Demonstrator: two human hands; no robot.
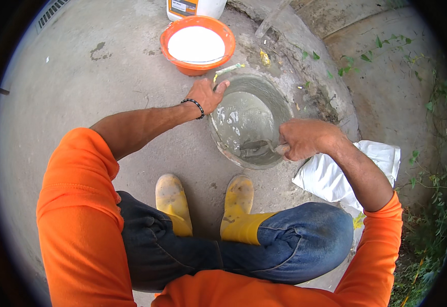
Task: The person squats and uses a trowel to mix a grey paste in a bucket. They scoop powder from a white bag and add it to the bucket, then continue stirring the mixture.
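A round bucket (251,76) coated in grey cement stands on the ground ahead of my boots, with wet grey mix (248,115) inside. My left hand (207,95), a dark bead bracelet at its wrist, grips the bucket's left rim, thumb over the edge. At the lower right rim my right hand (306,139) is closed around the handle of a trowel (256,149); its blade lies in the mix, partly hidden by it. Just beyond the bucket is an orange bucket (163,40) holding white material (196,44).
A white plastic jug (212,7) stands behind the orange bucket. A white sack (331,178) lies right of my right hand. Two yellow boots (242,195) are close to the bucket. A rough concrete edge (315,65) and green vines (438,184) run along the right.
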